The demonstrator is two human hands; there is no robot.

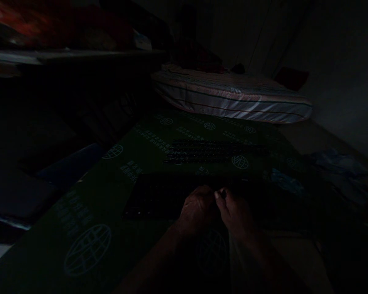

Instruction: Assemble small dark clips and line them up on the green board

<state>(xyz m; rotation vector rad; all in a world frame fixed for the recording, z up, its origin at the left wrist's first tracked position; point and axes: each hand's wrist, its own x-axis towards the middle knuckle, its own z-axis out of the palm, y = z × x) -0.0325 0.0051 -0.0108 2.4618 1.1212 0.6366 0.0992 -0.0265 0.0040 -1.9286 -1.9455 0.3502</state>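
Observation:
A long black keyboard (159, 196) lies crosswise before me on a green printed board. My left hand (199, 202) is over the middle of the keyboard with its fingers curled down and closed; what is under them is hidden. Right beside it, my right hand (233, 208) is closed in a pinch, thumb against forefinger, around a small dark piece (223, 193) that could be a key cap, too dim to be sure. Beyond the keyboard lie several dark strips (202, 151) in rows with small pale marks.
The green board (88, 220) bears white globe prints. A crumpled bluish plastic wrapper (286, 180) lies to the right. A mattress with a striped cover (233, 98) stands at the far end. At left are a shelf (79, 55) and a blue surface (70, 163). The room is very dark.

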